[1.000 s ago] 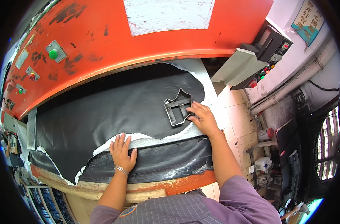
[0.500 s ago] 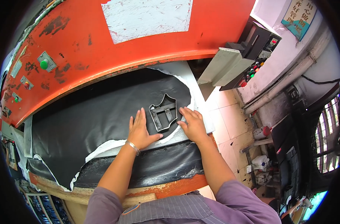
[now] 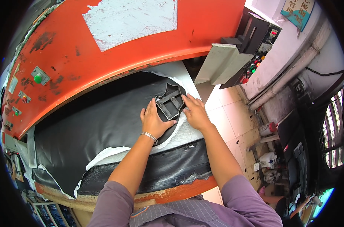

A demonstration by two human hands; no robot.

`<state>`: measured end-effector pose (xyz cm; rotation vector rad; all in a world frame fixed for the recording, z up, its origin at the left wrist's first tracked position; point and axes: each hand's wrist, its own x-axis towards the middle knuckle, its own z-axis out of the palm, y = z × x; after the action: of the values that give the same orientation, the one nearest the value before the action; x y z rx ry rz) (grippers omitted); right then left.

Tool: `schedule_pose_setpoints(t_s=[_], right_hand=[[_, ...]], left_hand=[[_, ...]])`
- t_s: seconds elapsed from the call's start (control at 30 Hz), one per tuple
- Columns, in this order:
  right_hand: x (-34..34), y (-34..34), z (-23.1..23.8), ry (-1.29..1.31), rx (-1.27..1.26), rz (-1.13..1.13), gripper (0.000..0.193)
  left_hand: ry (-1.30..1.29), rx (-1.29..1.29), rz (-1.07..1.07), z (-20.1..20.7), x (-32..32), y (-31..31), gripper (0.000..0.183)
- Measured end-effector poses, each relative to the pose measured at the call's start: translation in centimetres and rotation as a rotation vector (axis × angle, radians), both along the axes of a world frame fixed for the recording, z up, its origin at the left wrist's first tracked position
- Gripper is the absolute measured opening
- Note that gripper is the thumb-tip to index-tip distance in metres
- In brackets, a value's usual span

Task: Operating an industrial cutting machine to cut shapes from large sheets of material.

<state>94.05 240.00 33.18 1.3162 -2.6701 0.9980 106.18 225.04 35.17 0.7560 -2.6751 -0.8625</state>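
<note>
A metal frame (image 3: 175, 101) is lying on a smooth black sheet (image 3: 92, 121), close to the sheet's right end. Its thin walls are forming an angular outline with a pointed, inward-curving upper end, and flat dark bars are crossing its hollow middle. The left hand (image 3: 155, 123) is resting at the frame's left side, spreading wide, its fingertips touching the wall and its thumb reaching below the lower end. The right hand (image 3: 195, 112) is lying along the frame's right wall, fingers extending with only a narrow gap to the thumb; how firmly either hand is pressing, I cannot tell. A silvery bracelet (image 3: 149, 137) is circling the left wrist, below the frame.

Around the frame, the sheet is showing a soft sheen and faint creases, its ragged edge turning up a fuzzy white underside. A white board (image 3: 190, 80) is showing beyond the frame to the right, and glossy, wrinkled black material (image 3: 172, 164) is draping below it. Above the frame, a scuffed orange machine panel (image 3: 196, 22) is curving across, bearing a scratched pale patch (image 3: 134, 22); a green button (image 3: 37, 78) is sitting far to the frame's left. Pale floor tiles (image 3: 230, 121) are spreading to its right.
</note>
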Motion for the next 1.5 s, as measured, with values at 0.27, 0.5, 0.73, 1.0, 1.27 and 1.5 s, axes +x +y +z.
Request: schedule_pose_setpoints(t_s=[0.27, 0.5, 0.73, 1.0, 1.27, 1.5], right_hand=[[0.4, 0.0, -0.4, 0.077, 0.055, -0.044, 0.050], [0.8, -0.3, -0.4, 0.106, 0.061, -0.068, 0.048], [1.0, -0.3, -0.1, 0.123, 0.087, -0.087, 0.047], [0.9, -0.8, 0.0, 0.106, 0.090, -0.128, 0.053], [0.1, -1.4, 0.2, 0.019, 0.006, -0.156, 0.074], [0.8, -2.1, 0.2, 0.117, -0.007, -0.182, 0.068]], left_hand=[[0.052, -0.072, -0.042, -0.6, 0.6, -0.4, 0.116], [0.055, -0.084, -0.044, -0.6, 0.5, -0.6, 0.116], [0.037, -0.062, -0.051, -0.6, 0.5, -0.8, 0.118], [-0.026, -0.009, -0.067, 0.9, 0.1, -1.0, 0.119], [-0.049, -0.046, -0.006, 1.7, -0.5, -0.9, 0.120], [-0.092, -0.100, 0.003, 1.6, -0.5, -0.7, 0.118]])
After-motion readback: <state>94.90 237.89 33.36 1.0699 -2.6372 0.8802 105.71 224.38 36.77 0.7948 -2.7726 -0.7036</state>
